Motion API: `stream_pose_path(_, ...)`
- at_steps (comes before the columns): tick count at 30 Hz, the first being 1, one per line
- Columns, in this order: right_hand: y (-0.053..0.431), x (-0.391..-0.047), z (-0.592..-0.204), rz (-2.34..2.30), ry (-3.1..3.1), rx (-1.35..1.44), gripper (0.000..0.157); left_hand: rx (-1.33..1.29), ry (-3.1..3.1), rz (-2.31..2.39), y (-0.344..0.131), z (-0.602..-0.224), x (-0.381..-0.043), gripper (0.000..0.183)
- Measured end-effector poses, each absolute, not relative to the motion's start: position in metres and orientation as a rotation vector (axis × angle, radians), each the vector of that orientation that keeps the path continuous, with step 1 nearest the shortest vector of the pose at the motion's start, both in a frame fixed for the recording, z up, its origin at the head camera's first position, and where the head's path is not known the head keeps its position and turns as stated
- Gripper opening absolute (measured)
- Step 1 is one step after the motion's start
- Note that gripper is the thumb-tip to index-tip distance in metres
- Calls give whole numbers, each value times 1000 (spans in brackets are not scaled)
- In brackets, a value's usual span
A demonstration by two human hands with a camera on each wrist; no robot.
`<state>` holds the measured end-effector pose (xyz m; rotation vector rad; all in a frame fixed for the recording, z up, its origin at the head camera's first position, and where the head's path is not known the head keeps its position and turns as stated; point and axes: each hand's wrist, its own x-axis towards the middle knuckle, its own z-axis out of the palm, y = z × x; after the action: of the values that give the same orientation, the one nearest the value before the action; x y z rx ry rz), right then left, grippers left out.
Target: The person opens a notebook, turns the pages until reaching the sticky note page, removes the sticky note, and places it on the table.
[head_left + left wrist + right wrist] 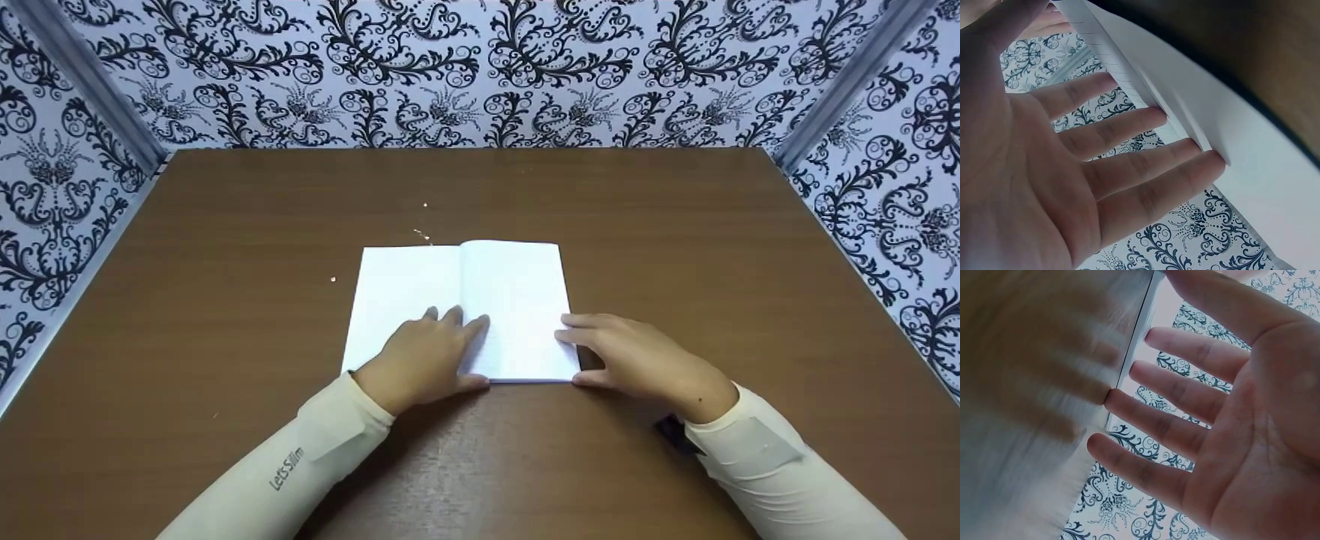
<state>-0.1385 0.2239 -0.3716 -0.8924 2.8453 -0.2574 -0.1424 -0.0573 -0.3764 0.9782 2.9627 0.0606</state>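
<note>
An open notebook (521, 300) with white pages lies flat on the brown table; faint ruled lines show on its page (1107, 56) in the left wrist view. My left hand (424, 356) reaches over the left page, fingers spread and nearly straight, with the fingertips (1216, 163) on the paper around the centre fold. Its thumb lies along the bottom edge. At the notebook's right edge is my right hand (630, 352), its fingers extended and spread. Two fingertips overlap the page margin, and the thumb is right at the lower right corner.
The brown table (675, 217) extends around the notebook on all sides. Small white scraps (333, 279) lie to the left of and behind it. Black-and-white patterned walls (412, 67) enclose the back and sides. A dark object (677, 435) shows under the right wrist.
</note>
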Motion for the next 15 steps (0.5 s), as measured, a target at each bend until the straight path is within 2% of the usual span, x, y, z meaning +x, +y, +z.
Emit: stream_pose_path(15,225,-139,-370,-246,2835,-882,57,964,2919,154,-61,-373,-146,82)
